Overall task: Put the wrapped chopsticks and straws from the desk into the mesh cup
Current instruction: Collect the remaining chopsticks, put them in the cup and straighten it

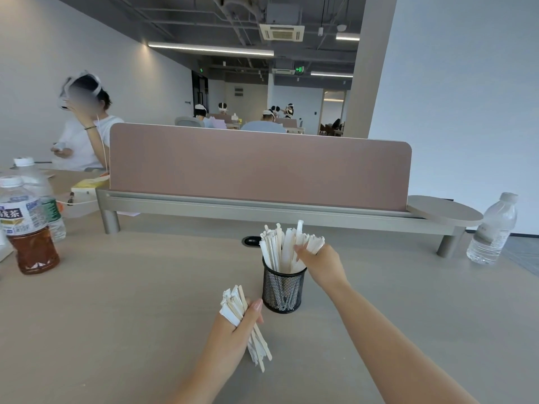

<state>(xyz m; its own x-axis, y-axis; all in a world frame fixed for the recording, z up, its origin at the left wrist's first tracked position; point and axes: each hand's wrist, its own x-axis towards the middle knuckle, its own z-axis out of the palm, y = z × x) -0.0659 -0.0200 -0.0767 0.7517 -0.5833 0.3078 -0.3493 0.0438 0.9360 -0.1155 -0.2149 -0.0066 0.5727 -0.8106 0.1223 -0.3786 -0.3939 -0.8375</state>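
Tipping worries me: my right hand (322, 262) grips wrapped sticks (287, 247) standing in the mesh cup (282, 290); my left hand (237, 326) clasps the rest bundle (243, 319), which may snag.

Desk (131, 301): bare surface open left, right and front of the mesh cup (282, 290). Cup mouth: crowded with upright wrapped sticks (280, 246), right hand (322, 262) against them. Left edge: tea bottle (26, 225), second bottle behind it. Far right: water bottle (493, 228). Rear: partition panel (259, 167) on raised shelf blocks reach beyond.
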